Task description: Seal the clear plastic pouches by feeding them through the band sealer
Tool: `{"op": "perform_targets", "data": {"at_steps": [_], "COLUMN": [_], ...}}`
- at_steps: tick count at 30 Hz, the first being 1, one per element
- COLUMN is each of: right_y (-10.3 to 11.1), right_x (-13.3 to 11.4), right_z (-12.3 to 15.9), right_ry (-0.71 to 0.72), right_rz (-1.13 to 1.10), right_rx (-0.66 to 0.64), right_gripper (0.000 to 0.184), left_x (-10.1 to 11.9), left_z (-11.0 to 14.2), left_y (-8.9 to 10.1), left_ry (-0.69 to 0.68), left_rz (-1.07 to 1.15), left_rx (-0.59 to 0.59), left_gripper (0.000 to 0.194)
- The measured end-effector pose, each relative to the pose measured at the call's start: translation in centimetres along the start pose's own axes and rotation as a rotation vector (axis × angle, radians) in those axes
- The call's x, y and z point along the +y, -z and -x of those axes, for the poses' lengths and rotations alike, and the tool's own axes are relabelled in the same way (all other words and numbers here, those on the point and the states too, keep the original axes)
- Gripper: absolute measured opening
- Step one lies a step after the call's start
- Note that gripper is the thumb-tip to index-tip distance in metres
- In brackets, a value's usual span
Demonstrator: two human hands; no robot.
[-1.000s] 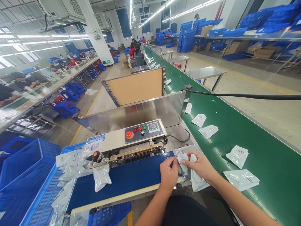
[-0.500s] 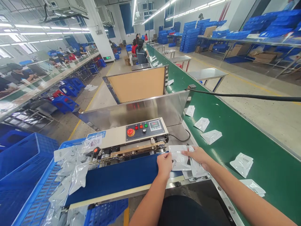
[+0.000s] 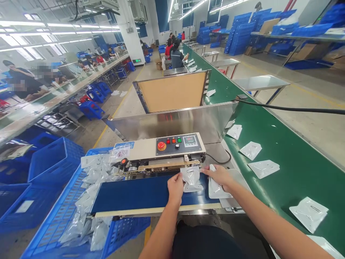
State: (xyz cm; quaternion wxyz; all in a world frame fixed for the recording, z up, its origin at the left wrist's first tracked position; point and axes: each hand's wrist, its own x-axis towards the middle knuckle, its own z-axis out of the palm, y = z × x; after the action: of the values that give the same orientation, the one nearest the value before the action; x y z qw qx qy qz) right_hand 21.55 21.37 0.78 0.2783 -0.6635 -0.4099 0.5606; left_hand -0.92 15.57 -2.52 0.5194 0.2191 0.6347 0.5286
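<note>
My left hand (image 3: 175,187) pinches the left edge of a white plastic pouch (image 3: 192,180), whose top edge lies at the sealing machine's (image 3: 161,167) guide. My right hand (image 3: 219,177) is closed on a second white pouch (image 3: 217,191), partly hidden behind its fingers. Its fingertips reach close to the first pouch's upper right corner; whether they touch it I cannot tell. Beneath both hands runs the machine's blue belt (image 3: 132,196). Above it sits a control panel (image 3: 178,144) with a red stop button and a small display.
White pouches (image 3: 308,214) lie spaced along the green conveyor (image 3: 285,151) at right. A blue basket (image 3: 58,219) heaped with pouches (image 3: 93,187) stands at the blue belt's left end. A metal panel (image 3: 172,120) rises behind the machine; a black cable (image 3: 291,109) crosses the conveyor.
My hands have moved left along the machine, bringing the first pouch up to its guide. The right hand has drawn back towards that pouch's edge. The head view has turned left.
</note>
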Motion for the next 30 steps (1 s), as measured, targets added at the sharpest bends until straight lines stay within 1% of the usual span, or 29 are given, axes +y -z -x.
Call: {"op": "perform_targets", "data": {"at_steps": [2, 3, 4, 5, 6, 7, 9, 10, 11, 12, 13, 14, 15, 17, 18, 19, 21, 24, 25, 26, 28, 30], "right_y": [0.8, 1.1, 1.2, 1.1, 0.7, 0.2, -1.0, -1.4, -1.7, -1.7, -1.5, -1.2, -0.7, 0.1, 0.4, 0.5, 0.4, 0.6, 0.8, 1.2, 2.2, 3.0], "right_x": [0.3, 0.4, 0.5, 0.4, 0.2, 0.0, -0.7, -1.0, -1.2, -1.3, -1.2, -1.0, -0.7, 0.2, 0.7, 1.2, 2.1, 3.4, 3.8, 4.2, 4.9, 5.1], "right_z": [1.5, 2.5, 3.5, 4.5, 5.4, 6.2, 7.3, 7.6, 7.7, 7.8, 7.7, 7.7, 7.8, 8.2, 8.5, 8.8, 9.3, 8.8, 8.2, 7.5, 5.8, 4.0], "right_ry": [-0.001, 0.004, 0.021, 0.049, 0.083, 0.116, 0.191, 0.24, 0.29, 0.329, 0.344, 0.328, 0.283, 0.178, 0.154, 0.153, 0.198, 0.254, 0.246, 0.224, 0.155, 0.09], "right_rz": [0.003, -0.001, -0.008, -0.019, -0.032, -0.048, -0.105, -0.153, -0.218, -0.292, -0.361, -0.411, -0.436, -0.416, -0.387, -0.356, -0.289, -0.221, -0.225, -0.238, -0.268, -0.286], "right_rx": [0.011, 0.021, 0.035, 0.041, 0.032, 0.014, -0.027, -0.032, -0.019, 0.006, 0.027, 0.029, 0.009, -0.063, -0.083, -0.082, -0.054, 0.013, 0.056, 0.11, 0.21, 0.245], "right_gripper": [0.055, 0.057, 0.059, 0.061, 0.062, 0.064, 0.073, 0.081, 0.088, 0.093, 0.094, 0.092, 0.087, 0.075, 0.071, 0.068, 0.065, 0.063, 0.063, 0.062, 0.058, 0.05], "left_x": [0.4, 0.4, 0.4, 0.3, 0.2, 0.2, 0.2, 0.3, 0.5, 0.7, 0.9, 1.1, 1.3, 1.4, 1.4, 1.4, 1.4, 1.2, 1.0, 0.7, -0.2, -1.1], "left_z": [1.2, 2.1, 3.2, 4.3, 5.3, 6.3, 7.8, 8.2, 8.5, 8.5, 8.5, 8.3, 8.1, 7.6, 7.4, 7.3, 7.1, 6.5, 6.1, 5.5, 4.2, 2.8], "left_y": [2.3, 3.0, 3.4, 3.4, 2.9, 2.1, -0.3, -1.6, -2.7, -3.5, -4.0, -4.3, -4.4, -4.2, -4.1, -4.0, -4.2, -5.1, -5.6, -6.1, -7.5, -8.8], "left_ry": [-0.094, -0.152, -0.196, -0.213, -0.2, -0.17, -0.112, -0.092, -0.077, -0.067, -0.061, -0.063, -0.075, -0.113, -0.131, -0.148, -0.211, -0.323, -0.314, -0.276, -0.16, -0.07], "left_rz": [-0.022, -0.044, -0.065, -0.078, -0.079, -0.071, -0.033, -0.001, 0.039, 0.078, 0.104, 0.109, 0.093, 0.02, -0.022, -0.063, -0.145, -0.271, -0.294, -0.3, -0.27, -0.216], "left_rx": [0.139, 0.209, 0.239, 0.203, 0.101, -0.055, -0.382, -0.49, -0.548, -0.565, -0.557, -0.538, -0.524, -0.509, -0.497, -0.484, -0.464, -0.428, -0.392, -0.342, -0.245, -0.191], "left_gripper": [0.058, 0.056, 0.055, 0.056, 0.058, 0.062, 0.072, 0.076, 0.08, 0.081, 0.08, 0.077, 0.072, 0.065, 0.064, 0.063, 0.061, 0.055, 0.053, 0.051, 0.052, 0.052]}}
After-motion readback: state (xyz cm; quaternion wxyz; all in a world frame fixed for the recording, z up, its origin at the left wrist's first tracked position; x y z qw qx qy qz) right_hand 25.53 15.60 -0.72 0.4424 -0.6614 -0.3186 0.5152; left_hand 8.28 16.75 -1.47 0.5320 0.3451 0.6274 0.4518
